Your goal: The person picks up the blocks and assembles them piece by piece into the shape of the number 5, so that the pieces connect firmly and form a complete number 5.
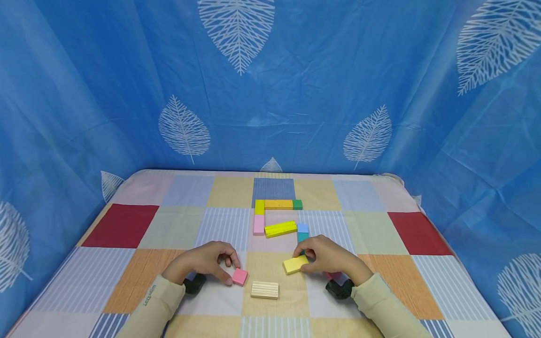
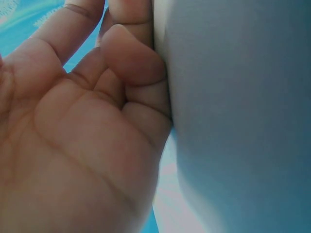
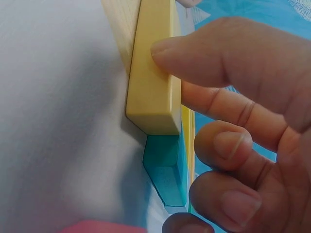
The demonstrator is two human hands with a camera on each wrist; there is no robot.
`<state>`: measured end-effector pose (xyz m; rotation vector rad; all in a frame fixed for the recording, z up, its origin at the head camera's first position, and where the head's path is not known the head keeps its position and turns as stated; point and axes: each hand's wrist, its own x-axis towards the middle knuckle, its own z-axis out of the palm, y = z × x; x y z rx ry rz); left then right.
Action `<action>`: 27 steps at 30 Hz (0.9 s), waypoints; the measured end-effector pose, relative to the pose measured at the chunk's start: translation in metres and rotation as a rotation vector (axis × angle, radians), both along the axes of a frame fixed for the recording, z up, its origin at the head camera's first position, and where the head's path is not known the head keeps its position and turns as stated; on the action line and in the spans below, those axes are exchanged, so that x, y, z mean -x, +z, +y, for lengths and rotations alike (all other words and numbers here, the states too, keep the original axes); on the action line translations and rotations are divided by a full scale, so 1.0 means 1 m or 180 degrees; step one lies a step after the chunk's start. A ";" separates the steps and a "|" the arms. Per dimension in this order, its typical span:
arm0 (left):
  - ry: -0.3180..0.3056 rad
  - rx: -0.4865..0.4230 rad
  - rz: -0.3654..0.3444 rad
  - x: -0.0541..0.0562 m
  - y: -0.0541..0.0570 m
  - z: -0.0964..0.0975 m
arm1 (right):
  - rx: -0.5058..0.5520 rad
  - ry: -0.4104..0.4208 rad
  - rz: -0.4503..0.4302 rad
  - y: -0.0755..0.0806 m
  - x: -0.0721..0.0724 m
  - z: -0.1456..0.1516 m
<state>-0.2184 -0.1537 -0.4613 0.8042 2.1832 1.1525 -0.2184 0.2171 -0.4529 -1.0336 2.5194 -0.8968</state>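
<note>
My right hand [image 1: 325, 256] pinches a yellow block [image 1: 295, 265] between thumb and fingers, low over the checked cloth. In the right wrist view the thumb presses that yellow block's [image 3: 153, 82] broad face, and a teal block [image 3: 165, 170] shows just behind it. To the left, my left hand [image 1: 207, 259] holds a small pink block [image 1: 240, 277] at its left side with thumb and fingertip. The left wrist view shows only the palm and bent fingers [image 2: 131, 58]; the pink block is hidden there. A striped pale wooden block [image 1: 265, 290] lies between the hands.
Farther back, a yellow block [image 1: 259, 207], an orange block [image 1: 279, 204], a green block [image 1: 297, 204] and a light pink block [image 1: 258, 225] form a corner. A slanted yellow block [image 1: 281, 229] and a blue block [image 1: 302, 228] lie nearer. A dark pink block [image 1: 333, 275] is partly under the right hand.
</note>
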 end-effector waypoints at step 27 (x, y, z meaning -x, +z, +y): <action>-0.0023 -0.0060 0.0027 -0.001 0.001 0.000 | 0.0013 0.0045 -0.0145 0.001 0.001 0.003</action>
